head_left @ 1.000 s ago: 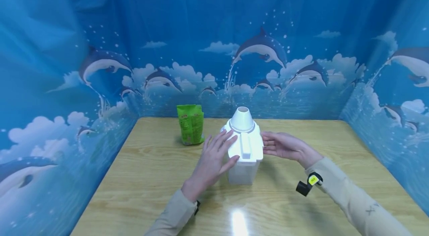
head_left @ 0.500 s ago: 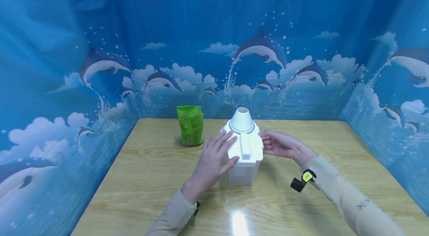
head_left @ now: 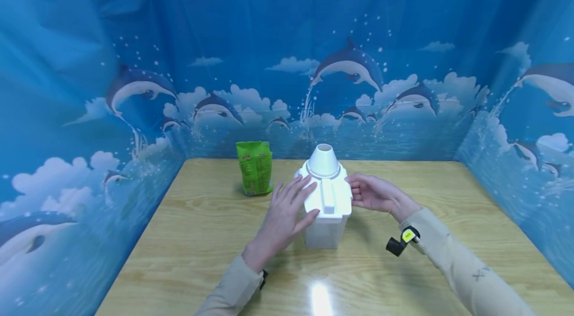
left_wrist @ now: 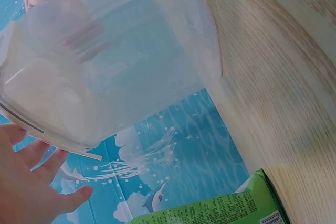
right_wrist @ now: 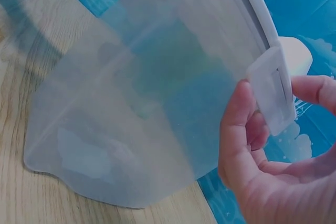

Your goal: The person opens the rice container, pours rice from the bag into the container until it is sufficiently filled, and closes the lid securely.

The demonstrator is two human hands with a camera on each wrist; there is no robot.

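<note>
A translucent storage container stands upright on the table, closed by a white lid with a cone-shaped spout and a raised bar handle. My left hand lies spread at the lid's left side, fingertips on its edge and thumb near the front. In the left wrist view those fingers are extended beside the rim. At the opposite side, my right hand pinches a white side latch. One digit bears on the lid's rim while curled fingers sit at the latch's lower part. The latch hangs down, angled slightly off the wall.
Behind and left of the container stands a green printed bag. The light wood table ends at a blue dolphin-patterned curtain on the back and both sides.
My right hand and forearm have shifted slightly left, bringing the fingers closer in on the lid's right side. The left hand, container and green bag look unmoved.
</note>
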